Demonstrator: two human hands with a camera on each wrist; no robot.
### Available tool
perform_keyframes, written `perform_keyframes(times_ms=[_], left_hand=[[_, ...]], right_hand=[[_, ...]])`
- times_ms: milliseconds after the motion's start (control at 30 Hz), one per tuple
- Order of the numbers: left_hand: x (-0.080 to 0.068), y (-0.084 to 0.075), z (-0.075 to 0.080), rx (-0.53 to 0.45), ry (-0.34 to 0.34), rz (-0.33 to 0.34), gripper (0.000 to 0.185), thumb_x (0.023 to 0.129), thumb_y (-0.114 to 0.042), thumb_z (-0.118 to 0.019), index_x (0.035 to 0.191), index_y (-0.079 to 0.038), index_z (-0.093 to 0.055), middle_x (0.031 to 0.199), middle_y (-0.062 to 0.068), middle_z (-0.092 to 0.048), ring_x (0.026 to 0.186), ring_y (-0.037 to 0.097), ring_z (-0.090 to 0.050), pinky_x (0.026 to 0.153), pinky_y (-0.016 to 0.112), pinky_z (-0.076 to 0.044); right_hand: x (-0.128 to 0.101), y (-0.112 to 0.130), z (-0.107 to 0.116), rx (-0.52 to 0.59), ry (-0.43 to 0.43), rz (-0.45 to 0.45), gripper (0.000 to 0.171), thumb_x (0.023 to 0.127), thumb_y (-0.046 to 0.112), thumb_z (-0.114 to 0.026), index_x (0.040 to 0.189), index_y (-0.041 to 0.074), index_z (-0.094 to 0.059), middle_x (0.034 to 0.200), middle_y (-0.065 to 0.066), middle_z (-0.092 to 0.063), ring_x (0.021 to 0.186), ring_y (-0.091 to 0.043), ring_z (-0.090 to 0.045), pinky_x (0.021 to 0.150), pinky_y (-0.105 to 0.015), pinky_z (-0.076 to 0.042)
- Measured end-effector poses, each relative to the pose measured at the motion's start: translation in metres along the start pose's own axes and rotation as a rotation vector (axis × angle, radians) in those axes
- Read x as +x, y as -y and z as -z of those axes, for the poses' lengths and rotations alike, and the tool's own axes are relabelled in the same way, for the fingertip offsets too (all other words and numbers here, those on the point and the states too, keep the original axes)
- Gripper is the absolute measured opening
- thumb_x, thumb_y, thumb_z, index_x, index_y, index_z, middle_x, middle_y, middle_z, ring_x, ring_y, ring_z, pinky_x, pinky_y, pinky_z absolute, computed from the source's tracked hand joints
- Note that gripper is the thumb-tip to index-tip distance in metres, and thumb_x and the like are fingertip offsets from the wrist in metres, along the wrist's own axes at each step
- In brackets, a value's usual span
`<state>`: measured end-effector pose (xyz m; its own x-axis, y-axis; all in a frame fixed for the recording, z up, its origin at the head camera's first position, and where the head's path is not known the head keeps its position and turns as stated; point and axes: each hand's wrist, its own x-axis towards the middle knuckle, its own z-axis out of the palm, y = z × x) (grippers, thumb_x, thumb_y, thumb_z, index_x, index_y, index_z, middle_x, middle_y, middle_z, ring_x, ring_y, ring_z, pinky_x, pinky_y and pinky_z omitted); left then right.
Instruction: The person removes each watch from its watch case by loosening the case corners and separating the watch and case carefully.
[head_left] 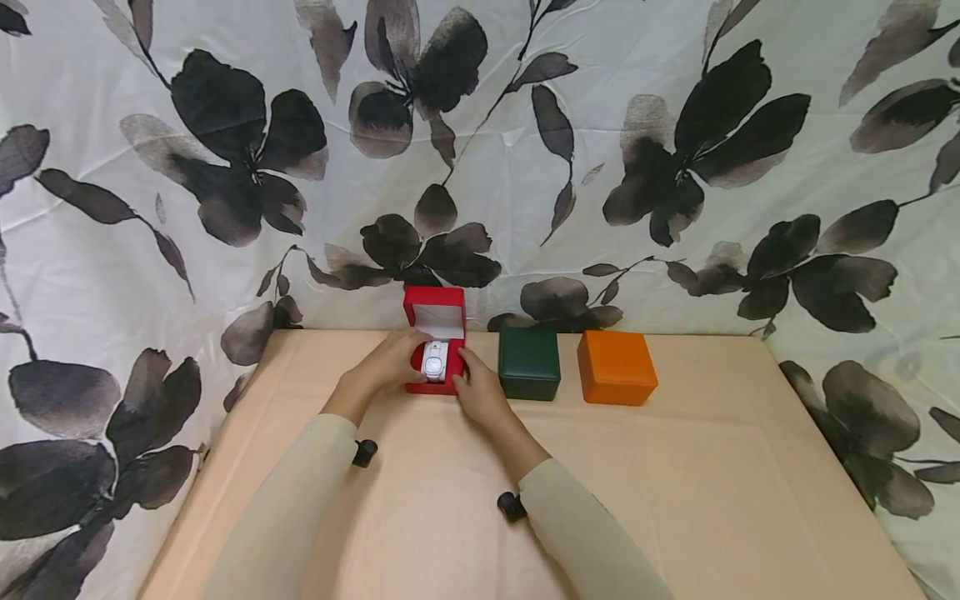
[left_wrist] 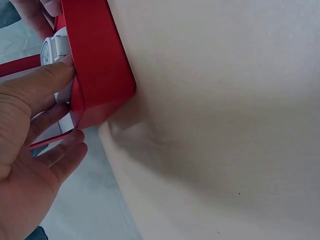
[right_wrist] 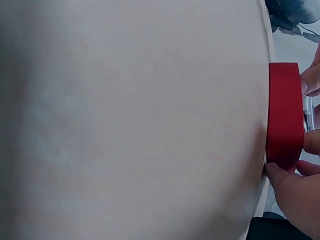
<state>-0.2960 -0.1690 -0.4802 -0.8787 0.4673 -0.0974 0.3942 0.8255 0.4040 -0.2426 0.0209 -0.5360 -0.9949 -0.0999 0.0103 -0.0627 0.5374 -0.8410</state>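
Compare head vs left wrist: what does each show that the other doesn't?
Head only: the green box and orange box, both closed, the red box's raised lid, the floral backdrop, and the right hand at the red box.
Left wrist only: a close look at the left thumb pressing beside the watch.
Both: red box, white watch, left hand, table.

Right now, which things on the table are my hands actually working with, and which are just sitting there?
In hand:
red box, lid open
white watch inside it
left hand and right hand, one on each side of the box

Lying about:
green box, closed
orange box, closed
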Motion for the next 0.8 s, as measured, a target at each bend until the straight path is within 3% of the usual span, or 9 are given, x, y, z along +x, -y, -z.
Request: perform_keyframes(times_ms=[233, 533, 800], left_hand=[[0.004, -0.002, -0.001, 0.025, 0.031, 0.052, 0.076, 0.080, -0.016, -0.088, 0.147, -0.004, -0.054, 0.149, 0.019, -0.050, 0.136, 0.040, -0.046, 0.115, 0.053, -0.045], [0.010, -0.001, -0.002, 0.049, 0.043, 0.059, 0.076, 0.077, -0.017, -0.090, 0.145, -0.004, -0.056, 0.143, 0.018, -0.052, 0.132, 0.038, -0.049, 0.114, 0.052, -0.047], [0.011, -0.002, -0.002, 0.054, 0.053, 0.081, 0.076, 0.078, -0.020, -0.088, 0.145, -0.007, -0.056, 0.147, 0.017, -0.049, 0.135, 0.038, -0.046, 0.114, 0.053, -0.046]], right_hand=[[0.000, 0.001, -0.001, 0.016, -0.007, -0.011, 0.056, 0.101, 0.009, -0.063, 0.154, 0.004, -0.045, 0.156, -0.018, -0.050, 0.141, -0.034, -0.053, 0.114, -0.045, -0.046], [0.000, 0.001, -0.003, 0.036, -0.012, -0.023, 0.056, 0.102, 0.009, -0.062, 0.154, 0.004, -0.044, 0.154, -0.019, -0.052, 0.141, -0.034, -0.053, 0.115, -0.045, -0.046], [0.001, 0.000, -0.003, 0.020, -0.010, -0.026, 0.056, 0.102, 0.010, -0.061, 0.155, 0.006, -0.043, 0.154, -0.019, -0.052, 0.141, -0.033, -0.053, 0.115, -0.044, -0.046]])
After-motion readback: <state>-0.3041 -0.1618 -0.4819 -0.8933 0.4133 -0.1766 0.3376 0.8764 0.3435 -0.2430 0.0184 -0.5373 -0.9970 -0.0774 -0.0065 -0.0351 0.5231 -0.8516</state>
